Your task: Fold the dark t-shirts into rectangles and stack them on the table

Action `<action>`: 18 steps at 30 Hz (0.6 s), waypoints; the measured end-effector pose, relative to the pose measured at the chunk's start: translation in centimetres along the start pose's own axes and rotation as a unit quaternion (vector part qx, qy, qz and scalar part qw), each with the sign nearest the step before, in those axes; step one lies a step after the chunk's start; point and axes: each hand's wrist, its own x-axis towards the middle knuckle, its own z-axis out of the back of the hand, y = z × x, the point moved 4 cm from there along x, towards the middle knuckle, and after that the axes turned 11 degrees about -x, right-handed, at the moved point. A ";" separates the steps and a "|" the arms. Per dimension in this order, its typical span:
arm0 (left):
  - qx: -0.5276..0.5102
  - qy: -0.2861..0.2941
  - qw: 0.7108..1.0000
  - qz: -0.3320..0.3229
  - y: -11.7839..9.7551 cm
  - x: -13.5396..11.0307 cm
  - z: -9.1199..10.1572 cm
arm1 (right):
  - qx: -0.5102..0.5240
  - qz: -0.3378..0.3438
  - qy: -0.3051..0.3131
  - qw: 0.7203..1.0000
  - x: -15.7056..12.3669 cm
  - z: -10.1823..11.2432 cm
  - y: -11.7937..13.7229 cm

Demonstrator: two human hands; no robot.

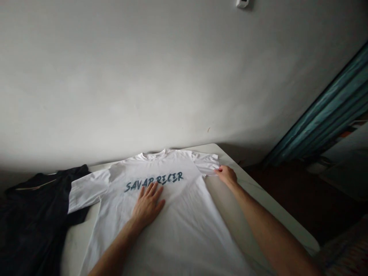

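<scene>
A white T-shirt [178, 211] lies spread out, front side up, its collar toward the wall and dark blue lettering across the chest. My left hand [148, 204] rests flat on the chest with its fingers spread, covering part of the lettering. At the shirt's right side, my right hand [226, 174] pinches the hem of the short sleeve between thumb and fingers. The left sleeve stretches outward over a dark garment. Some wrinkles run through the body of the shirt, and its lower end leaves the view.
The pale table [258, 195] stands against a grey wall [172, 76]; its right edge runs diagonally. A black garment [34, 214] with a gold-coloured zip lies at the left. A teal curtain [324, 111] hangs at the right, above a dark floor.
</scene>
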 end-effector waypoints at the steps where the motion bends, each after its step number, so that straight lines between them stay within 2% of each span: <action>1: -0.002 0.003 1.000 0.003 -0.2 0.0 0.3 | 0.000 -0.011 -0.004 1.000 0.0 0.2 -0.3; 4: 0.001 0.029 1.000 0.008 -0.8 -1.0 0.8 | -0.006 -0.017 -0.048 0.999 -1.1 1.0 -1.0; 6: 0.008 0.051 0.999 -0.010 -1.3 -3.2 0.7 | -0.001 0.034 -0.077 0.996 -3.1 1.4 -0.9; 8: 0.013 0.061 0.997 -0.049 -1.9 -6.4 0.3 | 0.014 0.101 -0.076 0.992 -6.2 1.4 -0.7; 10: 0.022 0.049 0.995 -0.088 -2.5 -10.2 0.0 | 0.036 0.139 -0.039 0.989 -10.3 1.1 -1.5; 12: 0.039 0.019 0.993 -0.109 -2.8 -14.0 0.0 | 0.071 0.145 0.024 0.987 -15.0 0.6 -3.6; 16: 0.096 -0.042 0.988 -0.111 -2.1 -21.6 1.4 | 0.179 0.134 0.163 0.961 -24.5 -1.3 -10.0; 17: 0.108 -0.050 0.987 -0.111 -1.6 -23.7 1.8 | 0.201 0.126 0.180 0.954 -26.4 -1.9 -11.7; 18: 0.116 -0.056 0.985 -0.112 -1.0 -25.9 2.2 | 0.225 0.118 0.171 0.952 -28.0 -2.4 -13.2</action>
